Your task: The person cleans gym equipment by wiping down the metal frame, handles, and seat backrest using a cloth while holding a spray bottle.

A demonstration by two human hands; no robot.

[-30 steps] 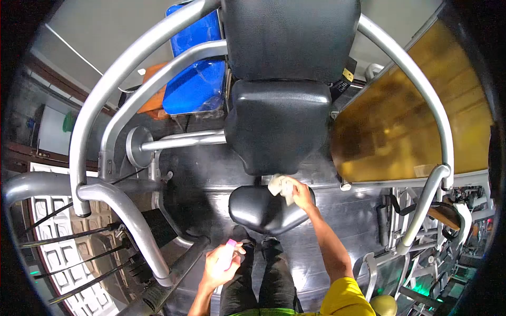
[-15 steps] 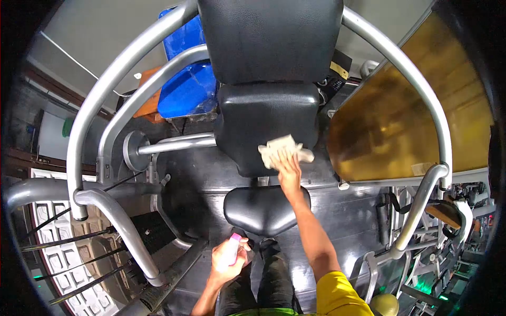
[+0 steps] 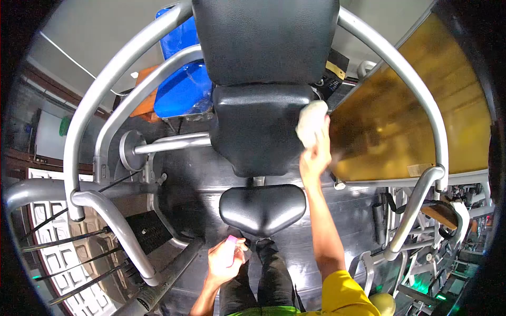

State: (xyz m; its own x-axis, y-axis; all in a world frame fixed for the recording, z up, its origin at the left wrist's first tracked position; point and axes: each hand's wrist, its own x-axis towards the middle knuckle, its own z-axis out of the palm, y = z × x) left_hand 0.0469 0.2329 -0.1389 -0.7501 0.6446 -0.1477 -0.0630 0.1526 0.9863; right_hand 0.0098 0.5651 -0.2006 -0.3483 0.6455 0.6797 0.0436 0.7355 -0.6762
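My right hand (image 3: 316,158) presses a pale cloth (image 3: 312,124) against the right edge of the black padded seat (image 3: 261,126). Its fingers lie over the cloth, which is partly bunched. Low in the view, my left hand (image 3: 224,263) is wrapped round a small white bottle (image 3: 227,254) with a pink cap (image 3: 232,239), held in front of my legs. Above the seat stands the black backrest (image 3: 266,42). A smaller black pad (image 3: 262,208) sits between the seat and my feet.
Curved grey metal bars (image 3: 105,79) arch round both sides of the seat. A blue chair (image 3: 184,89) stands behind at the left. To the right is a gold-brown panel (image 3: 411,116). Weight-machine frames (image 3: 421,242) stand at lower right, and cables (image 3: 68,242) run at lower left.
My right hand has carried the cloth from the front middle of the seat up and right to its side edge. My left hand keeps the bottle in nearly the same place.
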